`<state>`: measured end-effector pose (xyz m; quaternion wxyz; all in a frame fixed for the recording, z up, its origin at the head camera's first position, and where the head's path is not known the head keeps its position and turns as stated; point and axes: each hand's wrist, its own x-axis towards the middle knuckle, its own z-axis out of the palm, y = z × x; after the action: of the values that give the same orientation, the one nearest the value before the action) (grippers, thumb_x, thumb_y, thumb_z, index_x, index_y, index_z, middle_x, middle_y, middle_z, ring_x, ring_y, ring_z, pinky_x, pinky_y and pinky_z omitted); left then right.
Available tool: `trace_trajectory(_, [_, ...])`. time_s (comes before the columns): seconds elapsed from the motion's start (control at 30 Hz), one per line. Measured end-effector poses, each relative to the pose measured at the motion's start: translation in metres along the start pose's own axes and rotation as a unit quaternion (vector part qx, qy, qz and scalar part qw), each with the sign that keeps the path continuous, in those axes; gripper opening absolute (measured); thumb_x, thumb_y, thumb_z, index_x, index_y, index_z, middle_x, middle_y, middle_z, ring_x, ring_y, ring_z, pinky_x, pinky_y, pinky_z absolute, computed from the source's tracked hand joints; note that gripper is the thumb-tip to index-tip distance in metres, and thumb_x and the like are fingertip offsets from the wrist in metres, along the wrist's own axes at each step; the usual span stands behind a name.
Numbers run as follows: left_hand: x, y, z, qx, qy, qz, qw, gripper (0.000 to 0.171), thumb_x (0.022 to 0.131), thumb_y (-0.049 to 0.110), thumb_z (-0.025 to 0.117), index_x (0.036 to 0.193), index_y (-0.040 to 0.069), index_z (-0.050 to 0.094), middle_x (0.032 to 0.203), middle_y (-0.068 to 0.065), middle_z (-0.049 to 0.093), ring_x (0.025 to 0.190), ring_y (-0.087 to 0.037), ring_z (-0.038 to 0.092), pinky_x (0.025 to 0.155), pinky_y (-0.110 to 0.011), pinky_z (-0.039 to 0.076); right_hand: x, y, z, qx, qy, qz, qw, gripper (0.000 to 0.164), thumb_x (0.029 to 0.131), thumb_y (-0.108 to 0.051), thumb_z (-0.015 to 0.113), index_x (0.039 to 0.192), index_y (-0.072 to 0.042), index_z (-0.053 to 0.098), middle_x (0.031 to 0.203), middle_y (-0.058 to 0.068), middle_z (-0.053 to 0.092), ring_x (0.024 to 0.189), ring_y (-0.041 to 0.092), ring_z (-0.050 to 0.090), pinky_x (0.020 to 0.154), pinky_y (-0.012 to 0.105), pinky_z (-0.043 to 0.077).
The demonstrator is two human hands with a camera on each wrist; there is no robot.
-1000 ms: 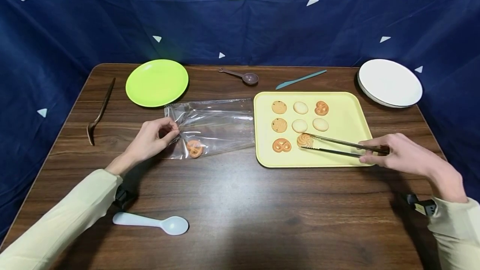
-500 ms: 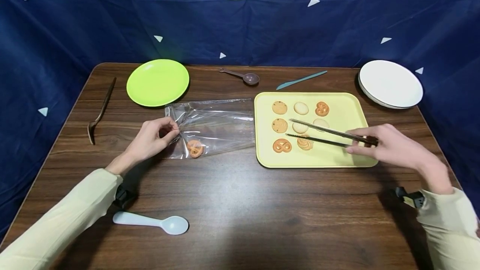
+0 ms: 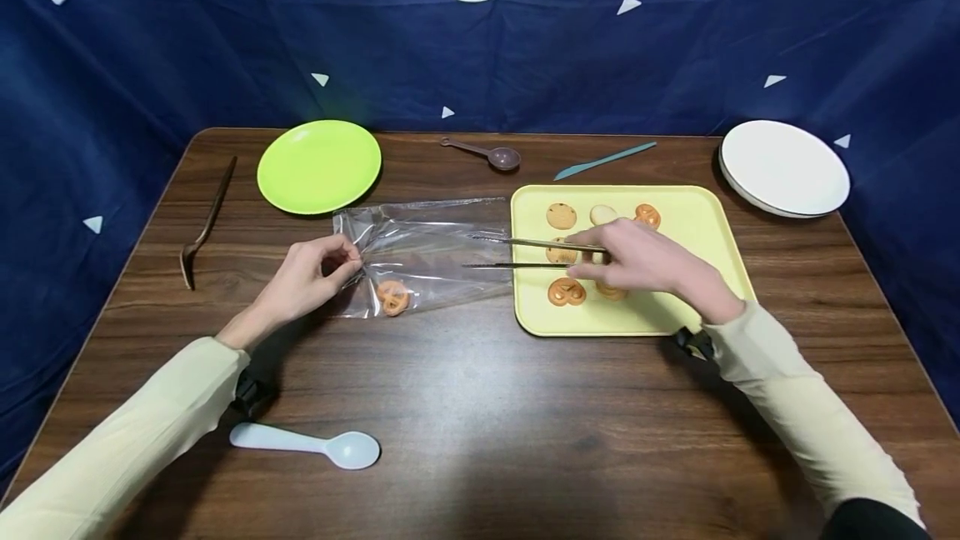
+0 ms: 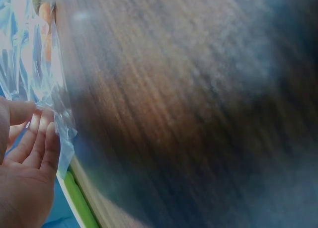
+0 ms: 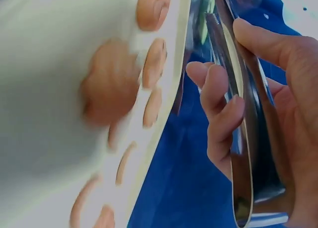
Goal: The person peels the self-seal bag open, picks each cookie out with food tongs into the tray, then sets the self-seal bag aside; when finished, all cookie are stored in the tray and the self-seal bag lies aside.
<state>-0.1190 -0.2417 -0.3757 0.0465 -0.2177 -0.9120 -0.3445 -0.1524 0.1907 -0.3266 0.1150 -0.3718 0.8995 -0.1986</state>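
My left hand (image 3: 307, 277) pinches the gathered left end of a clear plastic bag (image 3: 442, 252) between thumb and fingertips. Inside the bag lies one pretzel-shaped cookie (image 3: 393, 297). Metal tongs (image 3: 540, 243) are gripped by my right hand (image 3: 637, 258), which hovers over the yellow tray (image 3: 705, 223). The tongs' two arms stand apart, nothing showing between them, and their tips overlap the bag's right end. On the tray are several cookies, among them a pretzel cookie (image 3: 566, 292) and a speckled round one (image 3: 561, 216); my right hand hides some. In the right wrist view thumb and fingers squeeze the tongs (image 5: 240, 163).
A lime-green plate (image 3: 320, 167) lies at the back left, beside a brown fork (image 3: 209, 219). Along the back are a measuring spoon (image 3: 502, 158) and a blue knife (image 3: 606, 161). White plates (image 3: 783, 167) sit back right. A pale spoon (image 3: 351, 450) lies at the front left.
My right hand has lifted the tongs off the swirl cookie and carried them left to the bag's right end. The swirl cookie stays on the tray. My left hand has kept its pinch.
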Motion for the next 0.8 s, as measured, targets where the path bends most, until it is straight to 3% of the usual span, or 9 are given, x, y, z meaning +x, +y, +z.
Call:
trace_trajectory(0.17, [0.001, 0.001, 0.000, -0.003, 0.001, -0.001, 1.0000, 0.014, 0.083, -0.003, 0.066, 0.080, 0.009, 0.061, 0.074, 0.001, 0.063, 0.067, -0.012, 0.056, 0.060, -0.026, 0.044, 0.031, -0.010, 0.005, -0.001, -0.036, -0.025, 0.999, 0.044, 0.088, -0.041, 0.064, 0.118, -0.009, 0.065, 0.063, -0.011, 0.055, 0.050, 0.004, 0.039, 0.056, 0.029, 0.037])
trace_trajectory(0.27, [0.001, 0.002, 0.000, -0.004, 0.000, -0.003, 1.0000, 0.014, 0.083, -0.003, 0.066, 0.080, 0.009, 0.061, 0.074, 0.000, 0.063, 0.067, -0.012, 0.056, 0.061, -0.026, 0.044, 0.048, -0.015, 0.007, 0.012, -0.062, -0.048, 0.997, 0.039, 0.088, -0.039, 0.065, 0.114, -0.010, 0.067, 0.066, -0.007, 0.057, 0.054, 0.005, 0.041, 0.059, 0.030, 0.040])
trace_trajectory(0.4, [0.000, 0.002, 0.000, -0.006, -0.002, -0.003, 1.0000, 0.013, 0.084, -0.003, 0.065, 0.080, 0.009, 0.061, 0.074, 0.000, 0.063, 0.068, -0.012, 0.057, 0.061, -0.027, 0.045, 0.066, -0.021, 0.009, 0.034, -0.088, -0.069, 0.993, 0.039, 0.087, -0.036, 0.067, 0.114, -0.007, 0.067, 0.089, 0.000, 0.067, 0.051, 0.005, 0.035, 0.060, 0.029, 0.040])
trace_trajectory(0.5, [0.000, 0.002, 0.000, -0.006, -0.001, -0.002, 1.0000, 0.013, 0.084, -0.003, 0.066, 0.080, 0.009, 0.061, 0.074, 0.000, 0.063, 0.067, -0.012, 0.057, 0.061, -0.027, 0.045, 0.074, -0.026, 0.009, 0.037, -0.101, -0.060, 0.992, 0.048, 0.086, -0.037, 0.068, 0.120, -0.005, 0.063, 0.092, 0.002, 0.068, 0.048, 0.005, 0.028, 0.054, 0.029, 0.034])
trace_trajectory(0.67, [0.000, 0.000, 0.000, -0.006, -0.003, 0.000, 1.0000, 0.012, 0.085, -0.001, 0.066, 0.080, 0.009, 0.061, 0.074, 0.000, 0.063, 0.068, -0.012, 0.056, 0.061, -0.028, 0.044, 0.080, -0.028, 0.010, 0.014, -0.107, -0.052, 0.993, 0.050, 0.085, -0.039, 0.068, 0.123, -0.007, 0.062, 0.072, -0.005, 0.061, 0.049, 0.005, 0.033, 0.051, 0.029, 0.033])
trace_trajectory(0.8, [-0.001, -0.001, -0.001, -0.004, -0.003, -0.003, 1.0000, 0.011, 0.085, 0.000, 0.066, 0.081, 0.009, 0.061, 0.075, 0.000, 0.063, 0.068, -0.012, 0.055, 0.061, -0.028, 0.043, 0.081, -0.029, 0.009, -0.013, -0.094, -0.051, 0.994, 0.049, 0.086, -0.040, 0.067, 0.122, -0.008, 0.062, 0.086, -0.004, 0.065, 0.056, 0.007, 0.042, 0.059, 0.031, 0.042])
